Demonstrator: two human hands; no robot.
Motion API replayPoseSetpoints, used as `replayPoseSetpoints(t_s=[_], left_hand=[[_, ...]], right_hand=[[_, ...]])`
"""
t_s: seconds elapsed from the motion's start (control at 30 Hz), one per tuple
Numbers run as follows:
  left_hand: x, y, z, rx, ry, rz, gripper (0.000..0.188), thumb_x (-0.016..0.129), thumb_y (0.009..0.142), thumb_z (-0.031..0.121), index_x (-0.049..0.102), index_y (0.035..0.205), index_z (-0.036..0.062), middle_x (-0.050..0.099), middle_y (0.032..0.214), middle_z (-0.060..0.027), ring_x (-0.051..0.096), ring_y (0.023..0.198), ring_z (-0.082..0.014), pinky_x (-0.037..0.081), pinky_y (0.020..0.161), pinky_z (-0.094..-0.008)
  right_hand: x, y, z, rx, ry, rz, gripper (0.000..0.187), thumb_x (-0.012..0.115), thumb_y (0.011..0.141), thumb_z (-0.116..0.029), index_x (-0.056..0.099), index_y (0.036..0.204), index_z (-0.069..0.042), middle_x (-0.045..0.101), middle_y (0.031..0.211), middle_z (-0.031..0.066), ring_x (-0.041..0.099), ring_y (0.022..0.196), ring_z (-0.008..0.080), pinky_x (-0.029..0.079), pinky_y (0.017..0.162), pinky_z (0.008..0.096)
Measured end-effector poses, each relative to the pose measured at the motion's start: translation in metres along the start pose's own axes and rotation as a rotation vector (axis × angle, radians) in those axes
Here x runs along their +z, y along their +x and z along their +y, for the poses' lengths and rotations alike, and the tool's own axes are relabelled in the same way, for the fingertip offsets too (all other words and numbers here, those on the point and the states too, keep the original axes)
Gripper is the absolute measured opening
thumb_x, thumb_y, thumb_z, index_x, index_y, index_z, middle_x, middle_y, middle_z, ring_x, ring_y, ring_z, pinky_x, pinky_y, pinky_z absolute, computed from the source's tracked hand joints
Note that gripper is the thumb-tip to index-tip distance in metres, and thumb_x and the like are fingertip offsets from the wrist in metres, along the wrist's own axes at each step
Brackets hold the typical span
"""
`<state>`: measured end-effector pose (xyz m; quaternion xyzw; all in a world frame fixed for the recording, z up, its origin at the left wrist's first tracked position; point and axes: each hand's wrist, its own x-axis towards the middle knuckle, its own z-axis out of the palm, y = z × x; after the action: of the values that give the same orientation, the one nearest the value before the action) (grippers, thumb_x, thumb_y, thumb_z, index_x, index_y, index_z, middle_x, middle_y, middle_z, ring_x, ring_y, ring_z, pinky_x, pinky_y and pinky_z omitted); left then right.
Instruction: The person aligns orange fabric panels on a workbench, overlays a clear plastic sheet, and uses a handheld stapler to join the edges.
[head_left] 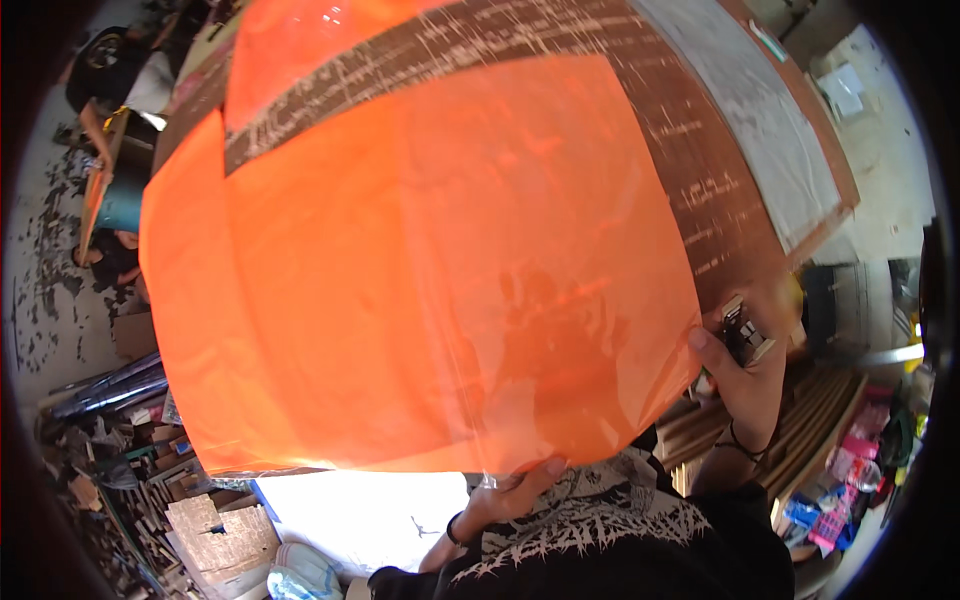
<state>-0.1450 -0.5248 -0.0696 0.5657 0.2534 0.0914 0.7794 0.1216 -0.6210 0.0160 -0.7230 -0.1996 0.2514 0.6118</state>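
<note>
A glossy orange sheet (420, 290) lies over a scratched brown board (690, 180) and fills most of the view. At the sheet's lower edge, my left hand (515, 490) is closed on it, with the thumb on top and the other fingers mostly hidden beneath. My right hand (748, 390) is at the lower right corner of the sheet, its thumb touching the orange edge. It holds a small black and silver tool (745, 332), whose exact kind I cannot make out; part of that hand is blurred.
A grey strip (750, 110) runs along the board's right side. Wood scraps (130, 500) and a holed wooden piece (222, 535) are at lower left. Long wooden strips (815, 440) and colourful clutter (850, 480) lie at right. Another person (110, 75) works at far left.
</note>
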Motion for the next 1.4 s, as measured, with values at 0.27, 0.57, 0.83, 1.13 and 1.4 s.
replayPoseSetpoints(t_s=[0.27, 0.57, 0.83, 1.13, 1.4], left_hand=[[-0.016, -0.017, 0.003, 0.013, 0.004, -0.061, 0.018, 0.053, 0.096, 0.004, 0.068, 0.103, -0.0018, 0.068, 0.096, -0.0073, 0.061, 0.090, -0.0153, 0.047, 0.077, -0.0279], [-0.003, 0.006, 0.065, 0.342, 0.317, -0.087, 0.015, 0.055, 0.096, 0.008, 0.063, 0.105, -0.0004, 0.063, 0.083, -0.0086, 0.061, 0.076, -0.0210, 0.046, 0.070, -0.0308], [0.002, 0.048, 0.097, 0.540, 0.188, 0.315, 0.013, 0.052, 0.095, 0.006, 0.063, 0.099, -0.0006, 0.063, 0.085, -0.0117, 0.058, 0.073, -0.0218, 0.044, 0.067, -0.0324], [-0.037, 0.032, 0.091, 0.494, -0.234, 0.431, 0.015, 0.051, 0.096, 0.011, 0.059, 0.095, -0.0023, 0.063, 0.099, -0.0064, 0.059, 0.087, -0.0122, 0.045, 0.067, -0.0251], [-0.056, 0.054, 0.128, 0.301, 0.002, 0.685, 0.015, 0.052, 0.096, 0.012, 0.053, 0.107, 0.0010, 0.060, 0.089, -0.0054, 0.059, 0.073, -0.0093, 0.046, 0.055, -0.0199]], right_hand=[[0.032, 0.088, -0.044, -0.332, -0.513, -0.233, 0.028, 0.074, 0.082, -0.019, 0.054, 0.090, -0.002, 0.048, 0.066, 0.0062, 0.045, 0.058, 0.0125, 0.039, 0.054, 0.0294], [0.040, 0.122, -0.033, -0.509, -0.077, -0.048, 0.014, 0.067, 0.090, -0.009, 0.054, 0.090, -0.006, 0.050, 0.078, -0.0042, 0.043, 0.070, 0.0051, 0.038, 0.061, 0.0228], [-0.021, 0.028, 0.007, -0.577, -0.057, 0.862, 0.018, 0.062, 0.094, -0.008, 0.047, 0.085, -0.006, 0.045, 0.075, -0.0046, 0.041, 0.069, 0.0044, 0.037, 0.063, 0.0206], [0.007, -0.042, 0.065, -0.148, 0.165, 0.591, 0.020, 0.066, 0.090, -0.005, 0.047, 0.091, -0.012, 0.044, 0.075, -0.0067, 0.041, 0.063, 0.0008, 0.032, 0.050, 0.0171], [0.024, -0.050, 0.060, -0.032, 0.202, 0.348, 0.023, 0.069, 0.088, -0.005, 0.047, 0.087, -0.011, 0.046, 0.068, -0.0048, 0.038, 0.049, 0.0003, 0.028, 0.039, 0.0181]])
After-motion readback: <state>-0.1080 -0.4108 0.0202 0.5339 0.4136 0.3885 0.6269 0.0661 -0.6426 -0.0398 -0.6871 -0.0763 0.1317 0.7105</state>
